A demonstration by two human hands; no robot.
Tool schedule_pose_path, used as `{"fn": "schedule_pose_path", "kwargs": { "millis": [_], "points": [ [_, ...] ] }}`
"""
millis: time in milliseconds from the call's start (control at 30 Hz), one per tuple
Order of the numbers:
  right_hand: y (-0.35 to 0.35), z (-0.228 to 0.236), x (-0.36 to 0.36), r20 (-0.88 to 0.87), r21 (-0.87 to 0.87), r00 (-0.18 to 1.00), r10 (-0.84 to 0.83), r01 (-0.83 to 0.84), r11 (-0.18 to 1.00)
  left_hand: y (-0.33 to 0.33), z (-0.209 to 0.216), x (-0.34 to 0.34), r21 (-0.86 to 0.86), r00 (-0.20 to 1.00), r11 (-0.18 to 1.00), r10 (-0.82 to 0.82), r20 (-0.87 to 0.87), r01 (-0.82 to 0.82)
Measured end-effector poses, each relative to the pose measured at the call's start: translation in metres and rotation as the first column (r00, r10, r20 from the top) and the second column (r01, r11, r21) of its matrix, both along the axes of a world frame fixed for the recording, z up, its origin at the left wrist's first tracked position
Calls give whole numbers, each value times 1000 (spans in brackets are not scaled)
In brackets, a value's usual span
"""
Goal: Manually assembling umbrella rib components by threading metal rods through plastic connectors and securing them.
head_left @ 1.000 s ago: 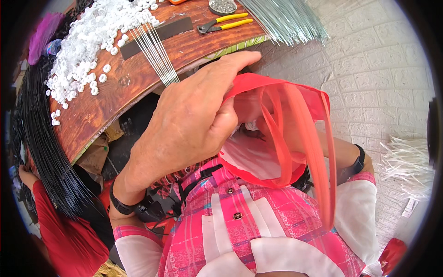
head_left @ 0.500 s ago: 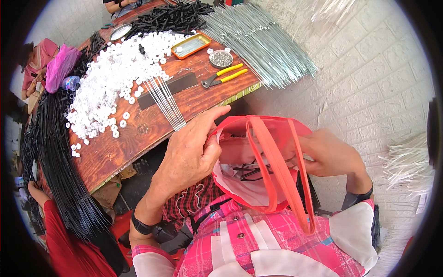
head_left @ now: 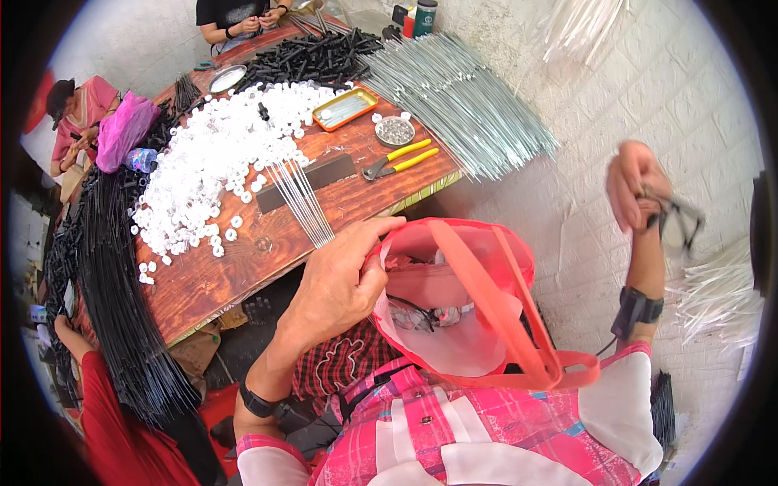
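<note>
My left hand point(head_left: 344, 271) grips the left rim of a red cloth bag point(head_left: 454, 368), thumb and fingers closed over its edge. The bag's mouth gapes in front of my chest, its straps point(head_left: 486, 283) hanging across the opening. Inside lie a pinkish pouch point(head_left: 429, 283), some crumpled pale stuff and a thin dark item point(head_left: 417, 312), partly hidden. Raised out to the right, by the white wall, my right hand point(head_left: 636, 190) is closed on dark-framed eyeglasses point(head_left: 682, 223). Motion blurs both the fingers and the glasses.
On the wooden table point(head_left: 194, 296) lie white plastic rings point(head_left: 211, 154), metal rods point(head_left: 462, 105), yellow-handled pliers point(head_left: 401, 160), a dish of small metal parts point(head_left: 395, 131) and a yellow tray point(head_left: 344, 109). Black strands point(head_left: 121, 283) drape off the left side. Other people work around the table.
My right hand has come out of the bag and swung up to the right with the eyeglasses. My left hand stays on the rim. The bag's straps have dropped toward the right.
</note>
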State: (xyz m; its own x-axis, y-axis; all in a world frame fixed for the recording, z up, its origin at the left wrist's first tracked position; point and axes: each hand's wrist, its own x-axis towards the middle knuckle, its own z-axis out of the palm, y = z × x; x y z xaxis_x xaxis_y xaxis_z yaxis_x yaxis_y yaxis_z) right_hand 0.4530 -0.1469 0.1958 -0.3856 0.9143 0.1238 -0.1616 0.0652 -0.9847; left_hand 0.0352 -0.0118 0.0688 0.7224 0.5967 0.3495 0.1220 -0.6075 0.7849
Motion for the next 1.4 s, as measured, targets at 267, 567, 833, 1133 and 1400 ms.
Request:
{"fn": "schedule_pose_path", "kwargs": {
  "millis": [267,567,833,1133,1400],
  "points": [
    [164,-117,-92,309,-293,877,-368,456,841,-8,9,-5,-37,998,999,-36,-46,34],
    [225,-188,-133,775,462,265,-573,380,801,-4,4,-3,-18,999,1000,-11,-52,10],
    [229,-201,-135,742,617,145,-654,234,752,-2,5,0,-17,999,1000,-15,-45,15],
    [218,-192,-125,751,607,159,-642,218,764,-4,2,2,-32,999,999,-15,-53,13],
    [126,-122,-65,561,284,752,-345,216,934,8,3,3,-98,993,990,96,-67,-102]
  ]
}}
